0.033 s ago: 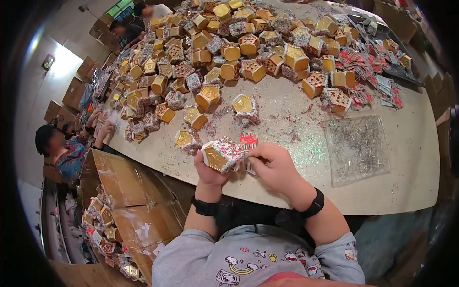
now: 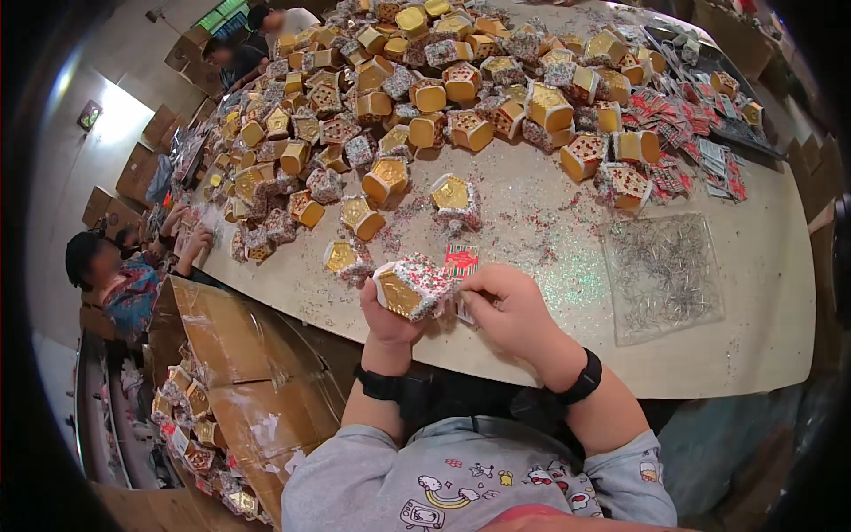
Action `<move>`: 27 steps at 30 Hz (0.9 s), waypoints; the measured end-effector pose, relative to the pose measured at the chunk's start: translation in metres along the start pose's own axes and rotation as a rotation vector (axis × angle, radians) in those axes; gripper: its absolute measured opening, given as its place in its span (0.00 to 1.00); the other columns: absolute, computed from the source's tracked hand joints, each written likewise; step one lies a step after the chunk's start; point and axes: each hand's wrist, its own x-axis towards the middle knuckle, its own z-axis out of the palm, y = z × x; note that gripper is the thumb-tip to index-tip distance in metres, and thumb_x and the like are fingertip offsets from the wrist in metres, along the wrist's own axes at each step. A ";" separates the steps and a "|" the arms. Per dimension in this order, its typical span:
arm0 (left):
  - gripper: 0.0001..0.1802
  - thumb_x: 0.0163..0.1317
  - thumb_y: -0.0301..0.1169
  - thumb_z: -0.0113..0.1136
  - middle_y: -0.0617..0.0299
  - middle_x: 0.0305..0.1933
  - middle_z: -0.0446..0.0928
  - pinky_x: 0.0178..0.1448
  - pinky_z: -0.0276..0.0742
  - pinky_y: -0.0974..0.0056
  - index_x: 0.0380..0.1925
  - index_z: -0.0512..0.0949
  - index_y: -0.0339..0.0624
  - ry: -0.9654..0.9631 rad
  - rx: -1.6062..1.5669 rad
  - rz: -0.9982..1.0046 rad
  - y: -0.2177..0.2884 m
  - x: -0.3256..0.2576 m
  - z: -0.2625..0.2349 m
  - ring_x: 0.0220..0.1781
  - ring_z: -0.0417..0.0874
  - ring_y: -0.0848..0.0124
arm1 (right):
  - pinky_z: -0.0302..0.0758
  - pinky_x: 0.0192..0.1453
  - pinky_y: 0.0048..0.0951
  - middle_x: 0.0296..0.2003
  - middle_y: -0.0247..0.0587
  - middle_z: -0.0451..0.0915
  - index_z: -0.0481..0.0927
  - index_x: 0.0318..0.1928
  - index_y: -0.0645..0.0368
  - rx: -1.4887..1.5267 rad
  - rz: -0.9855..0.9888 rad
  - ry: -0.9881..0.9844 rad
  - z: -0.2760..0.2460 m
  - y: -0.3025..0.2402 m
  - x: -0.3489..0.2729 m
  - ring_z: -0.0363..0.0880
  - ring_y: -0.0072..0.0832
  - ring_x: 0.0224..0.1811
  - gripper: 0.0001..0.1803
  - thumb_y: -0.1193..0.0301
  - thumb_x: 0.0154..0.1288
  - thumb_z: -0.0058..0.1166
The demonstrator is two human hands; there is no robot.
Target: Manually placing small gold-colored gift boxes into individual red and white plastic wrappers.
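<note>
My left hand (image 2: 390, 317) grips a small house ornament (image 2: 403, 294) with a gold wall, white trim and a roof coated in red, green and white sprinkles. The gold wall is turned toward me. Thumb and forefinger of my right hand (image 2: 507, 306) pinch together at the right end of the roof. Whatever sits between those fingertips is too small to make out. Just beyond them is a red card tag (image 2: 462, 261) with a striped border. A pale card edge shows below the right fingertips, partly hidden.
A large heap of similar house ornaments (image 2: 470, 129) covers the table's far side. Red card tags (image 2: 674, 124) lie at the far right. A clear bag of thin metal pins (image 2: 665, 279) lies right of my hands. A cardboard box (image 2: 257, 355) stands at left. A co-worker (image 2: 133, 284) sits beyond it.
</note>
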 end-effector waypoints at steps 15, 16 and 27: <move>0.40 0.55 0.62 0.46 0.49 0.51 0.75 0.49 0.78 0.46 0.54 0.68 0.37 0.043 0.137 0.078 0.000 0.001 -0.003 0.50 0.79 0.51 | 0.69 0.30 0.29 0.25 0.43 0.75 0.79 0.33 0.65 -0.010 -0.020 0.055 0.003 0.003 0.000 0.73 0.32 0.25 0.04 0.78 0.56 0.54; 0.40 0.55 0.61 0.45 0.49 0.51 0.75 0.49 0.78 0.46 0.54 0.68 0.37 0.040 0.128 0.083 0.000 0.001 -0.001 0.49 0.79 0.51 | 0.69 0.30 0.30 0.25 0.44 0.75 0.79 0.33 0.65 -0.025 -0.042 0.060 0.003 0.003 0.000 0.73 0.33 0.25 0.04 0.78 0.56 0.54; 0.38 0.56 0.63 0.42 0.53 0.46 0.76 0.37 0.80 0.46 0.52 0.70 0.41 0.194 0.268 0.171 -0.002 0.001 0.002 0.40 0.80 0.51 | 0.70 0.30 0.33 0.25 0.45 0.75 0.79 0.32 0.63 -0.079 -0.122 0.116 0.003 0.000 0.001 0.74 0.37 0.26 0.04 0.79 0.55 0.54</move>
